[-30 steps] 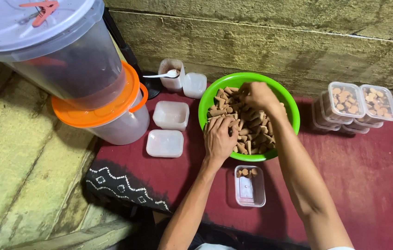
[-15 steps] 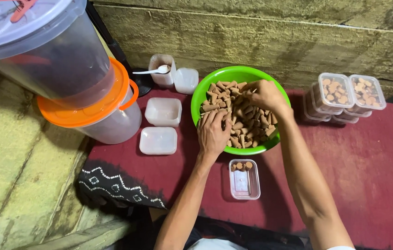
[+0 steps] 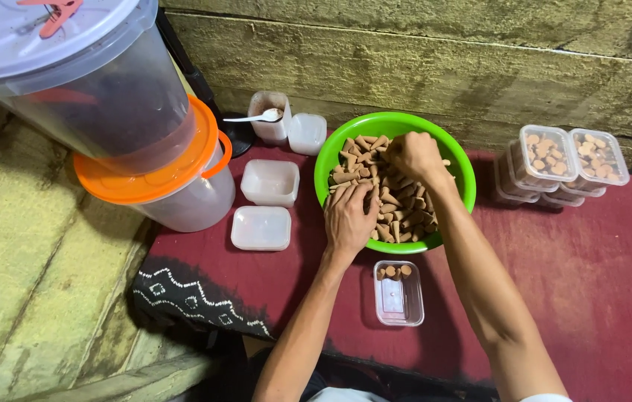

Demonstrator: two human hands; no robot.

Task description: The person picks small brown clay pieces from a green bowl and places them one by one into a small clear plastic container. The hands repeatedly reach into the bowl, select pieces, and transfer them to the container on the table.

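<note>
Maroon cloth [image 3: 599, 298], front edge: green bowl [image 3: 331, 160] of brown cones [image 3: 398, 205], both hands in it. Left hand [image 3: 349, 216] flat, fingers spread on cones; right hand [image 3: 414, 155] curled, grip unclear. Small clear box [image 3: 399, 294] directly below bowl, long axis toward person, nearer left hand.

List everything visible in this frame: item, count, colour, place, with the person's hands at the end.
green bowl: one, green, centre of the red cloth
cone pieces: many, brown, in the bowl
small open box: one, clear, a few cones inside, below the bowl
filled boxes: several, clear, stacked at right
empty box and lid: white, left of the bowl
cups: two, white, one with a spoon
big lidded buckets: two, stacked, at left
left hand: on the cones
right hand: in the cones
</note>
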